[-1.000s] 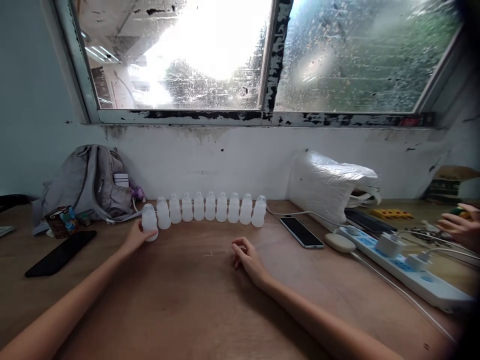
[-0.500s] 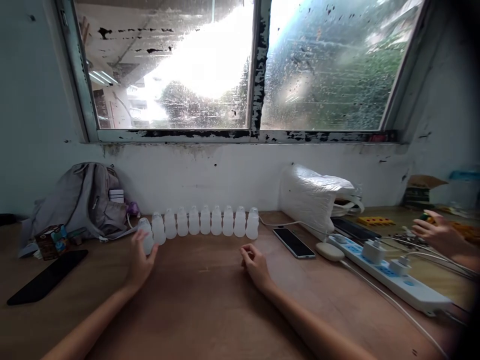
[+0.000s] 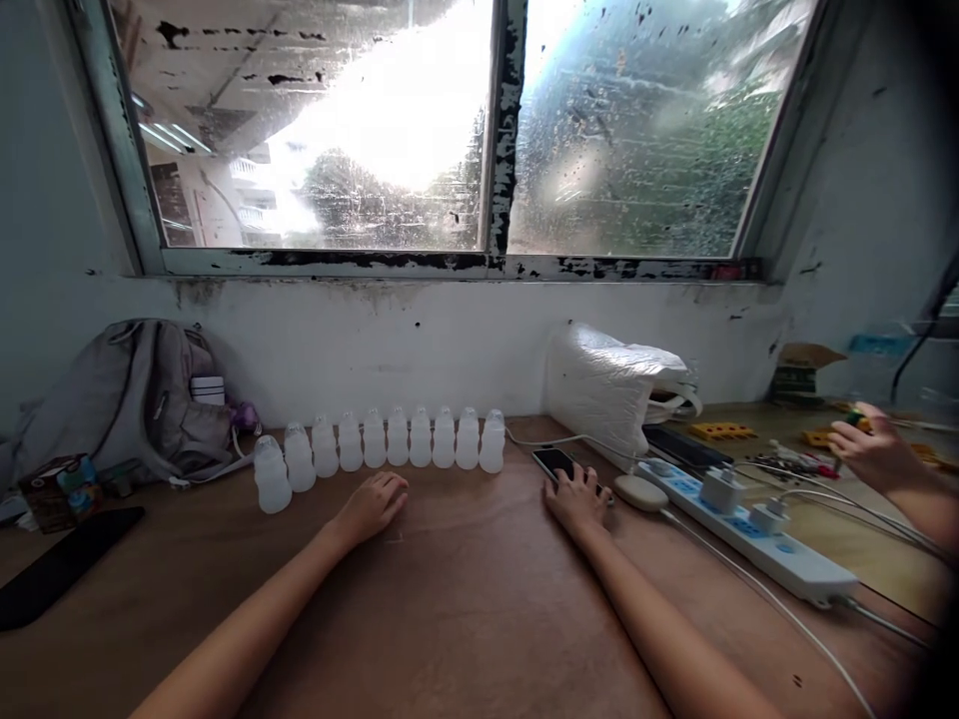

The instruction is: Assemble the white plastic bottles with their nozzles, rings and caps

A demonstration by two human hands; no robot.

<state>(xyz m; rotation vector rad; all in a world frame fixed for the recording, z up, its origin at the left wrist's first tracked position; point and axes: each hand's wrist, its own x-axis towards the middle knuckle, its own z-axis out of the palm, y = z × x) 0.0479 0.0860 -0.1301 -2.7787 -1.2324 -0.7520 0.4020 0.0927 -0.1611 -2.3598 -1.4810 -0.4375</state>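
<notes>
Several translucent white baby bottles (image 3: 399, 439) stand in a row along the back of the table, the leftmost bottle (image 3: 272, 477) a little nearer to me. In front of the row, my left hand (image 3: 373, 506) rests low over the table with its fingers loosely bent and nothing in them. It is apart from the bottles. My right hand (image 3: 578, 504) lies over a smartphone (image 3: 552, 460), its fingers spread across the screen and covering much of it. The phone lies flat on the table.
To the right are a round white pad (image 3: 640, 492), a power strip (image 3: 801, 571) with cables and a silver padded bag (image 3: 599, 389). Another person's hand (image 3: 876, 449) holds a tool there. A grey backpack (image 3: 142, 399) and black slab (image 3: 67, 564) lie left.
My left hand has left the leftmost bottle and moved right. My right hand has moved right onto the smartphone, its fingers now spread. The view has shifted slightly.
</notes>
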